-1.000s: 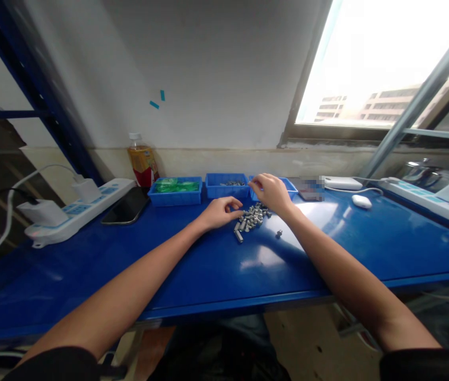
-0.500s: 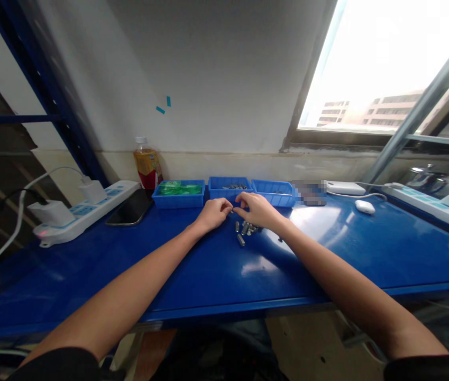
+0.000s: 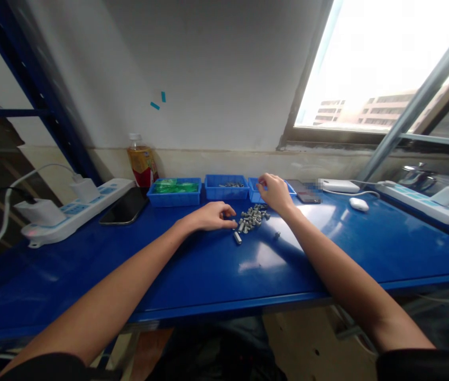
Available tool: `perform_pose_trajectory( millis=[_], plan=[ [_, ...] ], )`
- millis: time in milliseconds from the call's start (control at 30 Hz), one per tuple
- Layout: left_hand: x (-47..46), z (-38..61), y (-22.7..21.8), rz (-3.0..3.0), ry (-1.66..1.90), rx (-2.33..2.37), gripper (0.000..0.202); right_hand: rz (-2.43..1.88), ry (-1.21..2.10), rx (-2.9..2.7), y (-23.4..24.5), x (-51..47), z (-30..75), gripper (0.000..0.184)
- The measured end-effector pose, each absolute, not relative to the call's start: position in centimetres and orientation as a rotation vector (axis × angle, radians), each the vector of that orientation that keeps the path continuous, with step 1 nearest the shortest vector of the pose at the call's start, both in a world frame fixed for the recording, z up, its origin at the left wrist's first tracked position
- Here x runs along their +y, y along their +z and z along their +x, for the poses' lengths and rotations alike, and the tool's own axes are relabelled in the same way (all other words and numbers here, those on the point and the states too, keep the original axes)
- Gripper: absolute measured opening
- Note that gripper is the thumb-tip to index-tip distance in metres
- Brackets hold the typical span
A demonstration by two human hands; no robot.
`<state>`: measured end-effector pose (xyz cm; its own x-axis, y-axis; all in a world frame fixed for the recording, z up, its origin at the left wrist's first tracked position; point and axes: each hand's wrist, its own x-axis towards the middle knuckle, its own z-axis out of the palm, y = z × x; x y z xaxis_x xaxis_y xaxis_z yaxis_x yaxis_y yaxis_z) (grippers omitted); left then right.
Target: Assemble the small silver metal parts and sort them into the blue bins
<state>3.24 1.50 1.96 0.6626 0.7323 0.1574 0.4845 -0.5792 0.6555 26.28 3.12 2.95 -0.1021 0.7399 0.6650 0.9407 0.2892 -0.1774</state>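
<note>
A pile of small grey metal fasteners (image 3: 252, 218), some of them cylinders, lies on the blue table. My left hand (image 3: 210, 216) is low at the pile's left side, with thumb and forefinger apart near the closest pieces. One metal cylinder (image 3: 237, 238) lies separately in front, and a small loose piece (image 3: 277, 234) sits to the right. Over the right blue bin (image 3: 254, 191) hovers my right hand (image 3: 275, 193), its fingertips pinched together; what they hold is too small to name. The middle blue bin (image 3: 226, 193) contains small metal parts.
Green packets fill the left blue bin (image 3: 174, 199). Left of it are a drink bottle (image 3: 142, 161), a black phone (image 3: 125, 207) and a white power strip (image 3: 85, 209). Rightward lie a white earbud case (image 3: 358, 205) and another power strip (image 3: 426, 203). The table's front edge (image 3: 228, 308) runs below.
My hands have parted. The right one moved up and right to the right bin; the left opened its fingers and came down beside the pile. The view shifted slightly.
</note>
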Motion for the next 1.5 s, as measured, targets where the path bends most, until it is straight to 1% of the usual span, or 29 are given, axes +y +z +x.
perform_pose_trajectory(
  millis=[133, 233, 300, 400, 533, 600, 700, 733, 833, 933, 1033, 1133, 1233, 1333, 1400, 1500],
  plan=[
    [1.2, 3.1, 2.1, 2.355, 0.560, 0.933, 0.024, -1.616, -0.453, -1.856, 2.7, 3.5, 27.3, 0.025],
    [1.7, 3.3, 1.6, 2.342, 0.680, 0.952, 0.022, -1.579, -0.422, -1.920, 3.1, 2.9, 26.5, 0.024],
    [2.4, 3.6, 1.7, 2.334, 0.798, 0.985, 0.020, -1.525, -0.340, -2.021, 4.0, 2.1, 25.8, 0.020],
    [4.1, 4.7, 3.0, 2.314, 0.955, 1.095, 0.018, -1.472, -0.128, -2.231, 5.5, 0.5, 25.0, 0.012],
    [7.8, 6.7, 5.1, 2.336, 1.037, 1.368, 0.018, -1.420, 0.114, -2.505, 6.4, -1.2, 23.9, 0.014],
    [9.3, 7.5, 5.6, 2.355, 1.005, 1.435, 0.026, -1.377, 0.163, -2.586, 6.1, -1.4, 23.4, 0.017],
    [9.9, 7.9, 5.1, 2.398, 1.020, 1.449, 0.038, -1.348, 0.237, -2.665, 5.2, -1.3, 22.7, 0.013],
    [9.5, 7.8, 4.7, 2.427, 1.059, 1.422, 0.038, -1.342, 0.248, -2.684, 5.0, -1.3, 22.5, 0.012],
    [6.7, 6.8, 3.3, 2.516, 1.169, 1.251, 0.031, -1.320, 0.209, -2.706, 4.6, -1.4, 22.1, 0.019],
    [2.6, 5.1, 2.2, 2.542, 1.109, 1.131, 0.029, -1.284, 0.159, -2.674, 5.1, -1.3, 22.2, 0.020],
    [-0.8, 3.7, 1.7, 2.608, 0.879, 0.988, 0.029, -1.289, -0.022, -2.457, 5.6, -0.5, 23.2, 0.018],
    [-2.8, 3.3, 2.0, 2.750, 0.671, 0.804, 0.030, -1.436, -0.287, -2.114, 5.5, 1.0, 25.1, 0.020],
    [-3.5, 3.5, 2.4, 2.828, 0.531, 0.756, 0.034, -1.605, -0.383, -1.977, 5.2, 1.8, 26.5, 0.024],
    [-3.8, 3.8, 2.6, 2.808, 0.476, 0.823, 0.026, -1.629, -0.299, -2.116, 5.7, 0.9, 26.5, 0.023],
    [-3.9, 3.8, 3.0, 2.776, 0.453, 0.853, 0.022, -1.556, -0.144, -2.328, 6.3, -0.3, 25.6, 0.021],
    [-3.7, 3.3, 3.7, 2.730, 0.420, 0.867, 0.025, -1.405, 0.117, -2.666, 6.5, -1.9, 23.8, 0.023]
  ],
)
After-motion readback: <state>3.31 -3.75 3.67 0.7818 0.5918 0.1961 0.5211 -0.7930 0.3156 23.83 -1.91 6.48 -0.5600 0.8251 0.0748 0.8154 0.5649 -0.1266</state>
